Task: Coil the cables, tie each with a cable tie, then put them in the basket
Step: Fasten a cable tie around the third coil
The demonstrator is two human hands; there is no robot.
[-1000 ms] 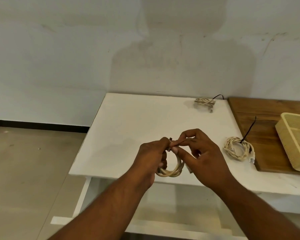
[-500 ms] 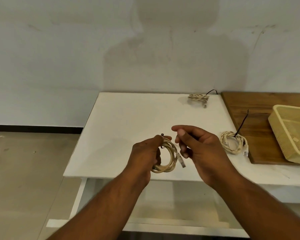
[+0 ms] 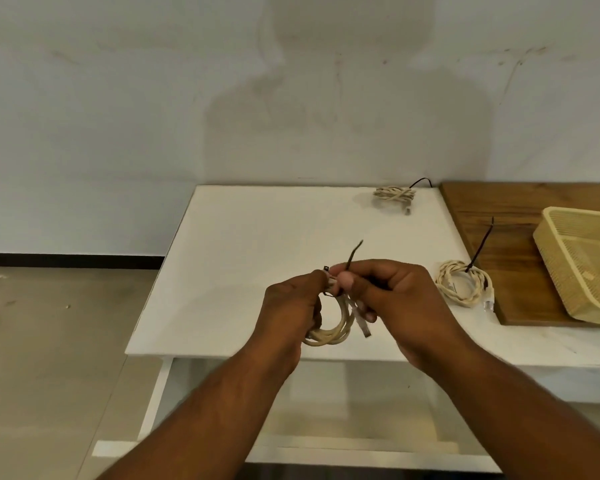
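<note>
My left hand [image 3: 293,304] grips a coiled beige cable [image 3: 333,332] above the front of the white table [image 3: 243,258]. A dark cable tie [image 3: 354,252] wraps the coil's top, its tail sticking up. My right hand [image 3: 392,296] pinches that tail between thumb and forefinger. A second beige coil [image 3: 463,284] with a black tie lies at the table's right. A third tied coil [image 3: 395,195] lies at the far edge. The yellow basket [image 3: 568,271] sits on the right.
A brown wooden board [image 3: 499,216] lies under the basket on the right. A grey wall stands behind the table. Bare floor [image 3: 49,341] runs along the left side.
My right hand, which had let go and drawn slightly apart, has come back to the coil and now pinches the tie's tail, which sticks up. The left hand kept its hold.
</note>
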